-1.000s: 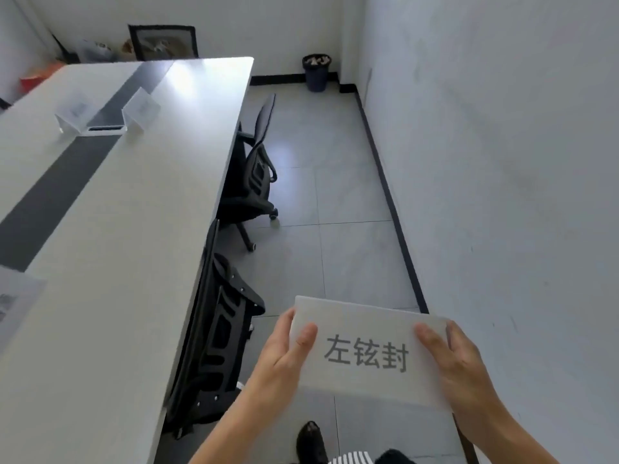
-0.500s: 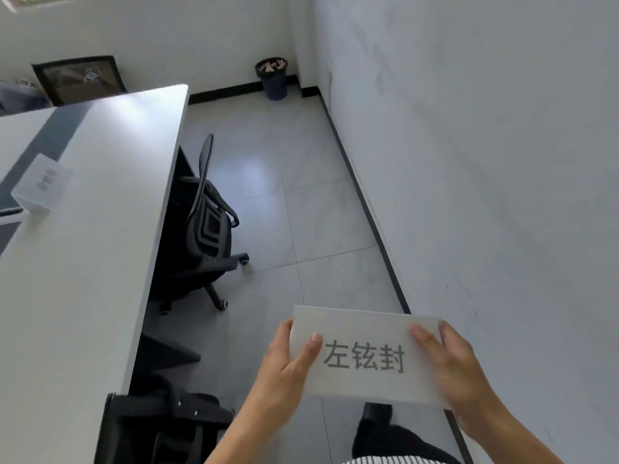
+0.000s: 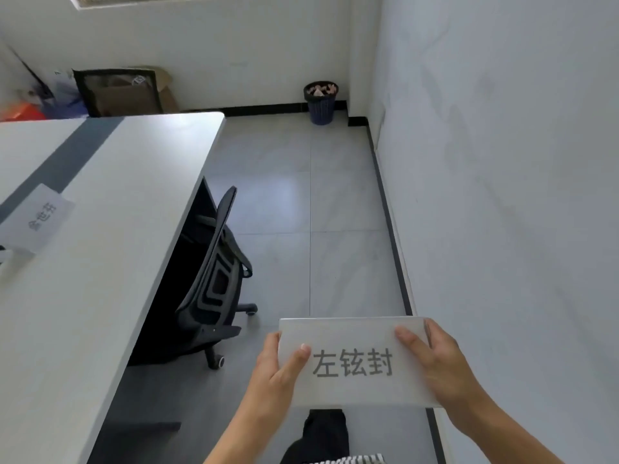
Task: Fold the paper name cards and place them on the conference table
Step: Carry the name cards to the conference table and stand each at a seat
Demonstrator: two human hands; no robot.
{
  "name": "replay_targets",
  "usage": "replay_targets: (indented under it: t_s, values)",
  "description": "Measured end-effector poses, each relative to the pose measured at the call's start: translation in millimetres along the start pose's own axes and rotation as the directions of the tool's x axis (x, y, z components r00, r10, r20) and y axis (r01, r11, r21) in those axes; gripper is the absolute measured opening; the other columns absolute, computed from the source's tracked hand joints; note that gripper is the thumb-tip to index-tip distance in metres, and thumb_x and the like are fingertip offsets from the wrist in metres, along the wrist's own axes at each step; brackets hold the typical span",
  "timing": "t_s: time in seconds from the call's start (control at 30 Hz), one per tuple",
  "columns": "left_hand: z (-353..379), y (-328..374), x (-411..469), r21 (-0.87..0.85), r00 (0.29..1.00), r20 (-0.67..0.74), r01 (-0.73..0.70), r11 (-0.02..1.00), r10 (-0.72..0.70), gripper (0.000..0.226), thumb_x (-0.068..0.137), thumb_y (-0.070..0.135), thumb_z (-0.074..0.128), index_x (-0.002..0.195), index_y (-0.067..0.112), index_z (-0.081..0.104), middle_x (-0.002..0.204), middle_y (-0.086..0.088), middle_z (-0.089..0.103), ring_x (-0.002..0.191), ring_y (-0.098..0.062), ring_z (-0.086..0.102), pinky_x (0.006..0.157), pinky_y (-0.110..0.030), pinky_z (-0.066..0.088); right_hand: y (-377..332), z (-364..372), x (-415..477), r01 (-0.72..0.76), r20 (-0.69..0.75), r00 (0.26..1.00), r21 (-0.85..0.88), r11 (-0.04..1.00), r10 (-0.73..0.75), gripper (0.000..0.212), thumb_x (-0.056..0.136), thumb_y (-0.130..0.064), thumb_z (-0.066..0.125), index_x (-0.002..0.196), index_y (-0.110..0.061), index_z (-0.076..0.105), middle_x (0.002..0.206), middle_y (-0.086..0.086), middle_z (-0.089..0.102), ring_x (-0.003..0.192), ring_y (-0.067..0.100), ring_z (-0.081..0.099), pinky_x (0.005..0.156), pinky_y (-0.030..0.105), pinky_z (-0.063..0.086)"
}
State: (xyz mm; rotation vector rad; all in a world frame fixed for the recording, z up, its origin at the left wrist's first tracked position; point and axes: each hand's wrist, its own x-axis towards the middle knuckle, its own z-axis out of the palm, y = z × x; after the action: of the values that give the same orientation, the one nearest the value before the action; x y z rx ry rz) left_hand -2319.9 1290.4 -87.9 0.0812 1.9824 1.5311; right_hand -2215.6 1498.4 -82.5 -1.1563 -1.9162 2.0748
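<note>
A white folded paper name card (image 3: 355,339) with three grey printed characters is held in front of me, low and right of centre, over the floor. My left hand (image 3: 276,371) grips its left edge with the thumb on its face. My right hand (image 3: 442,366) grips its right edge. The long white conference table (image 3: 100,269) with a dark centre stripe lies to the left. Another name card (image 3: 35,217) stands on it near the left edge of view.
A black office chair (image 3: 214,279) is tucked at the table's right side. A grey tiled aisle runs between the table and the white wall (image 3: 502,195) on the right. A dark waste bin (image 3: 321,102) stands at the far corner. Boxes and bags sit at the far left.
I have walked forward along the aisle; the chair and the table's far end are nearer. The card stays held in both hands in front of me.
</note>
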Motion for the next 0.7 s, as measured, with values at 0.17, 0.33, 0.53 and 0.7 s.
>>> replay_targets:
  t_s: [0.17, 0.33, 0.53, 0.7]
  values:
    - [-4.7, 91.2, 127.9, 0.056, 0.995, 0.077, -0.060, 0.997, 0.056, 0.036, 0.083, 0.047, 0.060, 0.111, 0.026, 0.057, 0.108, 0.007, 0.071, 0.102, -0.009, 0.066, 0.095, -0.039, 0.051, -76.9, 11.4, 109.8, 0.016, -0.048, 0.999, 0.031, 0.999, -0.015, 0.016, 0.090, -0.029, 0.059, 0.094, -0.013, 0.062, 0.083, 0.007, 0.075, 0.066, 0.016, 0.073, 0.053, 0.026, 0.054]
    - [5.8, 164.6, 248.2, 0.064, 0.983, 0.172, -0.081, 0.995, 0.069, 0.025, 0.089, 0.033, 0.061, 0.111, 0.020, 0.057, 0.105, 0.001, 0.073, 0.094, -0.011, 0.070, 0.082, -0.032, 0.057, -138.0, 3.8, 205.5, 0.045, -0.109, 0.993, 0.065, 0.997, -0.038, 0.018, 0.090, -0.031, 0.059, 0.095, -0.013, 0.061, 0.084, 0.002, 0.076, 0.072, 0.015, 0.074, 0.057, 0.025, 0.055]
    - [40.1, 214.7, 384.3, 0.082, 0.987, 0.157, -0.044, 0.996, 0.030, 0.020, 0.091, 0.026, 0.060, 0.108, 0.016, 0.058, 0.101, 0.000, 0.073, 0.085, -0.007, 0.071, 0.063, -0.016, 0.052, -184.3, -13.4, 345.5, 0.023, -0.132, 0.991, 0.053, 0.998, -0.016, 0.024, 0.089, -0.033, 0.059, 0.097, -0.010, 0.061, 0.088, 0.007, 0.075, 0.075, 0.020, 0.073, 0.062, 0.030, 0.055]
    - [73.6, 268.3, 500.0, 0.043, 0.997, 0.072, -0.024, 0.999, 0.021, 0.015, 0.090, 0.025, 0.062, 0.103, 0.018, 0.059, 0.092, 0.002, 0.073, 0.076, -0.005, 0.070, 0.062, -0.020, 0.052, -243.5, -33.7, 479.9, 0.030, -0.086, 0.996, 0.053, 0.998, -0.025, 0.021, 0.090, -0.031, 0.060, 0.097, -0.012, 0.062, 0.087, 0.006, 0.076, 0.072, 0.018, 0.074, 0.059, 0.030, 0.054]
